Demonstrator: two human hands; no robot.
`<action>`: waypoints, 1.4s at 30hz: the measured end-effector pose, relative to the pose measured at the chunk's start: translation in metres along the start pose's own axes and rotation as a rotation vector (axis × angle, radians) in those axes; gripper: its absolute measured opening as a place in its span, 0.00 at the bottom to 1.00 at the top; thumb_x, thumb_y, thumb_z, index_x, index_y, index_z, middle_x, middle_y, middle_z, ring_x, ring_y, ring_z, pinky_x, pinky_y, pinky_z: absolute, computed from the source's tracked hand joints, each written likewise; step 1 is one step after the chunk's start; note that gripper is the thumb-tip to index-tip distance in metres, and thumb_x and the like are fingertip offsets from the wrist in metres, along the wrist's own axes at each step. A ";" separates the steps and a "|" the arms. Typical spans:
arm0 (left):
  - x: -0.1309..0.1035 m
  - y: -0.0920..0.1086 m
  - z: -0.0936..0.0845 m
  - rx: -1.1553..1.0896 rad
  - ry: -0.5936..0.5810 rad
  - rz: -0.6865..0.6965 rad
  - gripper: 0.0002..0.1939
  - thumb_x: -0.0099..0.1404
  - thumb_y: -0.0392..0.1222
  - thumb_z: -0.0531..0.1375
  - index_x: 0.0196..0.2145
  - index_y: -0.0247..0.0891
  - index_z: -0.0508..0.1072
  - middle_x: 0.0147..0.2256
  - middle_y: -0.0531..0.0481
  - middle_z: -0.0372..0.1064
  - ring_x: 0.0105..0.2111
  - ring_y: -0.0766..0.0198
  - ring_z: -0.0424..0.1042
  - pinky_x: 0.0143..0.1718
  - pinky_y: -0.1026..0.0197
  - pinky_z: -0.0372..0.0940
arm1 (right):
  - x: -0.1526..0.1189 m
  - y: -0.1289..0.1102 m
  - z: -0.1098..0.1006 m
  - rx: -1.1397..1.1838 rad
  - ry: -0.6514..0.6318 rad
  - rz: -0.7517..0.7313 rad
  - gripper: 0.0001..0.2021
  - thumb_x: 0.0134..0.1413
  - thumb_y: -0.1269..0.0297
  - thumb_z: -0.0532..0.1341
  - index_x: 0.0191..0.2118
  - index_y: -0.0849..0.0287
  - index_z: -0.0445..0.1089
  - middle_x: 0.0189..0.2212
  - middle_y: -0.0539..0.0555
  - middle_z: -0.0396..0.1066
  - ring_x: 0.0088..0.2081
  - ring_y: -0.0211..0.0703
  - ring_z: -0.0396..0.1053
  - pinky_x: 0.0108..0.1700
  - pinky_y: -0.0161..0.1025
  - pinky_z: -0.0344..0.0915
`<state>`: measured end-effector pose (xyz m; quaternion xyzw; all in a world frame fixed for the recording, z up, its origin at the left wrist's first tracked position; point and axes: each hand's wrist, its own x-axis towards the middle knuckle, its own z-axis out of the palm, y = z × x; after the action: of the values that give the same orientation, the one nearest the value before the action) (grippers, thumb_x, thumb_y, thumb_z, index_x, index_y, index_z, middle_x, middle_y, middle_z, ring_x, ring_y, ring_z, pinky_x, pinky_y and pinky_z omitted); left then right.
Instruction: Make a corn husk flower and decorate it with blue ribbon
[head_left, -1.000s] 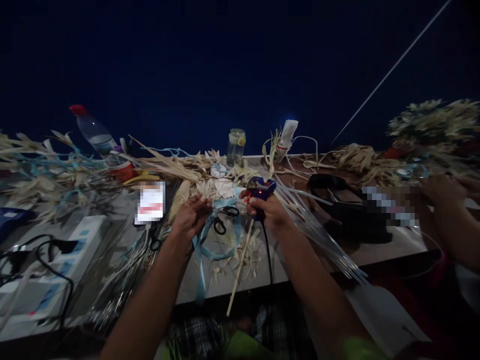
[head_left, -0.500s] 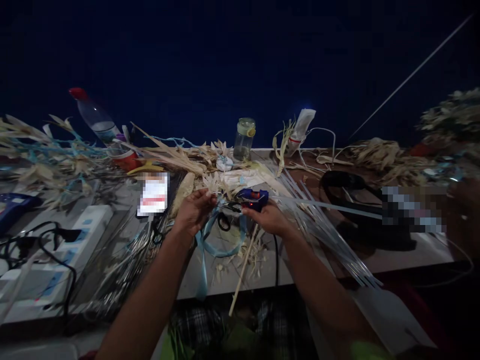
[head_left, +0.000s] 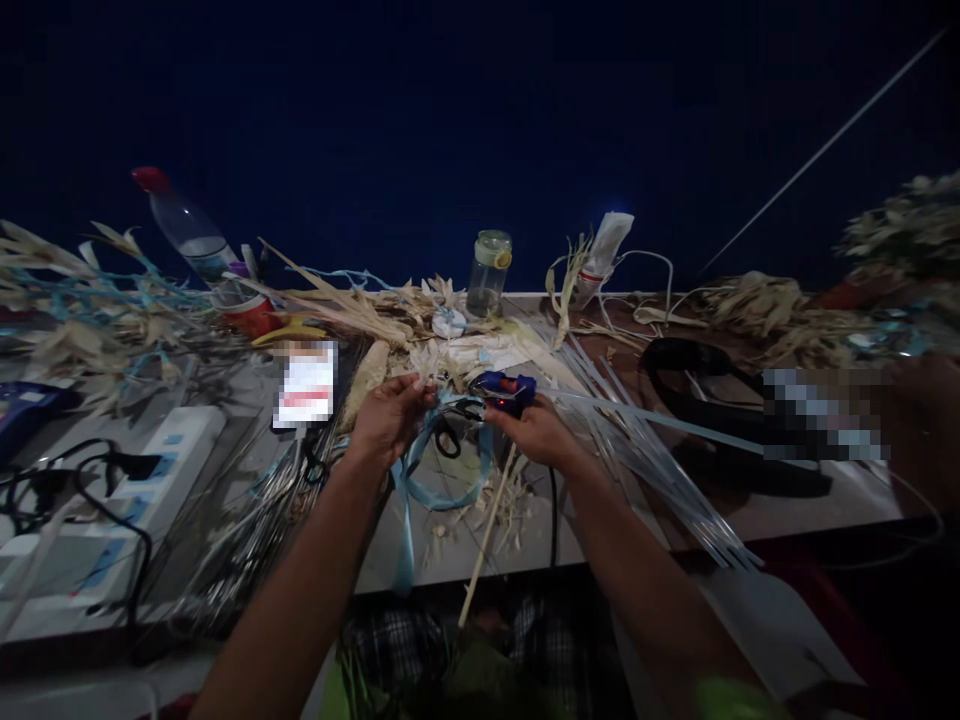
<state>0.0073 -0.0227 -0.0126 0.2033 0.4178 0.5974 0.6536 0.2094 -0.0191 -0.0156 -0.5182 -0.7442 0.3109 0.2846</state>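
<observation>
My right hand (head_left: 536,432) is wrapped round a blue hot glue gun (head_left: 511,388) with a small red light. A long clear glue stick (head_left: 652,412) runs out of its back toward the right, and its nozzle points left. My left hand (head_left: 388,412), fingers pinched, holds a pale dried-husk flower (head_left: 424,364) just left of the nozzle. Whether nozzle and flower touch, I cannot tell. Below the hands lie a loop of light blue ribbon (head_left: 444,498) and black-handled scissors (head_left: 448,440).
Left are a phone (head_left: 306,388), wires (head_left: 240,520) and a white power strip (head_left: 165,480). Clear glue sticks (head_left: 675,485) lie right. Behind stand a jar (head_left: 490,275) and a tilted bottle (head_left: 187,230) among dried husks (head_left: 360,310). Another person's hand (head_left: 926,430) holds a blurred-out item at far right.
The view has shifted very slightly. My left hand and the flower have moved a little to the right; the glue gun stays almost where it was.
</observation>
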 end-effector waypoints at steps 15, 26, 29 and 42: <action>-0.001 -0.001 0.000 0.015 -0.030 0.016 0.12 0.44 0.32 0.66 0.27 0.32 0.67 0.24 0.50 0.70 0.20 0.72 0.67 0.23 0.69 0.62 | 0.000 -0.003 -0.004 0.048 0.024 -0.029 0.15 0.48 0.53 0.57 0.34 0.59 0.74 0.33 0.53 0.73 0.41 0.47 0.68 0.45 0.42 0.63; -0.001 0.000 0.002 0.015 -0.009 0.024 0.08 0.47 0.30 0.64 0.26 0.34 0.67 0.24 0.50 0.70 0.20 0.72 0.67 0.23 0.70 0.63 | 0.001 -0.005 -0.008 0.103 0.067 -0.015 0.14 0.47 0.54 0.57 0.31 0.59 0.72 0.31 0.53 0.73 0.37 0.45 0.68 0.43 0.40 0.63; -0.002 0.001 0.003 0.021 -0.001 0.010 0.08 0.48 0.30 0.63 0.25 0.34 0.67 0.23 0.51 0.69 0.20 0.72 0.67 0.22 0.70 0.63 | 0.004 -0.006 -0.011 0.295 0.093 0.061 0.15 0.45 0.55 0.59 0.34 0.61 0.71 0.28 0.53 0.71 0.30 0.40 0.67 0.37 0.38 0.64; 0.000 0.000 0.000 -0.042 -0.130 0.058 0.14 0.45 0.32 0.65 0.27 0.36 0.63 0.23 0.54 0.66 0.22 0.74 0.65 0.26 0.71 0.61 | 0.019 0.022 -0.016 1.055 0.138 0.505 0.10 0.46 0.59 0.62 0.29 0.62 0.67 0.19 0.49 0.66 0.19 0.31 0.61 0.21 0.29 0.62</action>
<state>0.0069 -0.0228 -0.0129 0.2398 0.3558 0.6104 0.6659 0.2289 0.0077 -0.0196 -0.4866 -0.3221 0.6630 0.4689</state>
